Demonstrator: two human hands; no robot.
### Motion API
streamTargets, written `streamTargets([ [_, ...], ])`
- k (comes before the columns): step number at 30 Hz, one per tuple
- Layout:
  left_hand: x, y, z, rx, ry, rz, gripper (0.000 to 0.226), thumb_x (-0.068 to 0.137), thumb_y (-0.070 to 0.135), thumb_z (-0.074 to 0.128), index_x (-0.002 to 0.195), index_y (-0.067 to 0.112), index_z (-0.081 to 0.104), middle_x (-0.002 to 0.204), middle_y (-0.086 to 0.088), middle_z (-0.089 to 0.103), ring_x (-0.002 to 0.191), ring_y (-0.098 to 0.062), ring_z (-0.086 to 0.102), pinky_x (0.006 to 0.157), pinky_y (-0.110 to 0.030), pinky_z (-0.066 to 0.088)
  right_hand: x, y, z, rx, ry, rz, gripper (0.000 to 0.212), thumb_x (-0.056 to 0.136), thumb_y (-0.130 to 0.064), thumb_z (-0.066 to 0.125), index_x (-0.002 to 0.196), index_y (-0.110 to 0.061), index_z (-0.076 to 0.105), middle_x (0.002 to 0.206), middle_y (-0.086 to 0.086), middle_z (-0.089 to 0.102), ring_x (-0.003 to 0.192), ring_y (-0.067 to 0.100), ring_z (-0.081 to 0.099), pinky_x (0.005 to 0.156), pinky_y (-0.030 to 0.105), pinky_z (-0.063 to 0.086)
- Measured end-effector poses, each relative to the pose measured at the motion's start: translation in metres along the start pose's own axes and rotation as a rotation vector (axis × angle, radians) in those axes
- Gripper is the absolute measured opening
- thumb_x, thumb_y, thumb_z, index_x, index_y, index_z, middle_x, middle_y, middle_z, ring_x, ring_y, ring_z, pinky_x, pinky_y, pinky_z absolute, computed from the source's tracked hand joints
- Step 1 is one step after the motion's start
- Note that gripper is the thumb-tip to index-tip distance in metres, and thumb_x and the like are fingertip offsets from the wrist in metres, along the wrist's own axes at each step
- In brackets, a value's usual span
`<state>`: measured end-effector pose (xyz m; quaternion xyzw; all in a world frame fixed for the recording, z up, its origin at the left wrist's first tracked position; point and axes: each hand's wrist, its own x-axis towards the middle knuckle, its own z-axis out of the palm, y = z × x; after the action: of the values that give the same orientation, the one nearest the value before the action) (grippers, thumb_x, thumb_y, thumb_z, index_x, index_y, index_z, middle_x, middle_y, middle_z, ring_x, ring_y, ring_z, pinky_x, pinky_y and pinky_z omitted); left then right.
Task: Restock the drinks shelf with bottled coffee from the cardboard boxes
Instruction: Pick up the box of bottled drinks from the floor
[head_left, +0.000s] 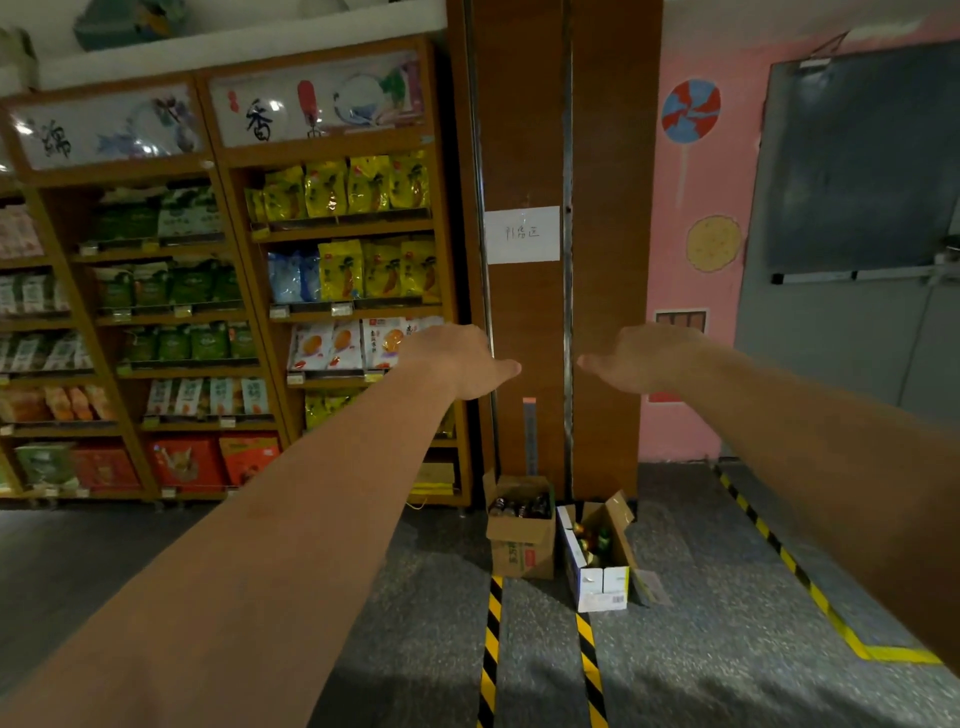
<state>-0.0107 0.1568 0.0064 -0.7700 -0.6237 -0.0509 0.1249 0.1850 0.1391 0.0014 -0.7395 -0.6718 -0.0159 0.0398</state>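
Two bare forearms reach forward from the near edge. The left hand (457, 364) and the right hand (649, 358) hang in the air side by side and apart. Both are released with thumbs turned inward, holding and touching nothing.

Below them, two strips of black-and-yellow tape (491, 649) run along the grey floor. A third strip lies off to the right.

Beyond the tape, two open cardboard boxes stand touching at the foot of a wooden pillar (524, 322). The brown box (519, 545) on the left holds dark bottles (519, 506). The white box (597, 582) on the right holds a few more; neither lot can be counted.

Far left, wooden shelves (343, 231) carry snack bags.
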Motion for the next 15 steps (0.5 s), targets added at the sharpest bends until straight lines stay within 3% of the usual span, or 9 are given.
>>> streamTargets([
  [4,0.054,-0.032,0.006,0.006,0.008,0.033,0.064,0.091,0.065,0.031,0.125,0.016,0.056,0.118,-0.007,0.060,0.108,-0.026,0.056,0.081,-0.036,0.046,0.050,-0.026,-0.005,0.004,0.015,0.026,0.072,0.097,-0.061,0.019,0.143,-0.010,0.038,0.150,0.013,0.038,0.133,0.031,0.042,0.108,0.042,0.035],
  [9,0.108,-0.064,0.028,0.007,0.018,0.059,0.060,0.091,0.064,0.034,0.118,0.017,0.059,0.108,-0.005,0.062,0.101,-0.024,0.058,0.083,-0.037,0.048,0.111,-0.052,0.004,-0.020,0.033,0.045,0.074,0.096,-0.062,0.018,0.148,-0.011,0.030,0.154,0.012,0.031,0.138,0.032,0.034,0.110,0.044,0.031],
  [15,0.168,-0.083,0.068,0.027,-0.009,0.063,0.066,0.089,0.068,0.034,0.123,0.018,0.059,0.125,-0.006,0.058,0.116,-0.027,0.053,0.078,-0.036,0.040,0.170,-0.068,0.029,-0.027,-0.022,0.059,0.073,0.096,-0.062,0.021,0.143,-0.009,0.038,0.148,0.014,0.040,0.132,0.032,0.042,0.109,0.045,0.035],
])
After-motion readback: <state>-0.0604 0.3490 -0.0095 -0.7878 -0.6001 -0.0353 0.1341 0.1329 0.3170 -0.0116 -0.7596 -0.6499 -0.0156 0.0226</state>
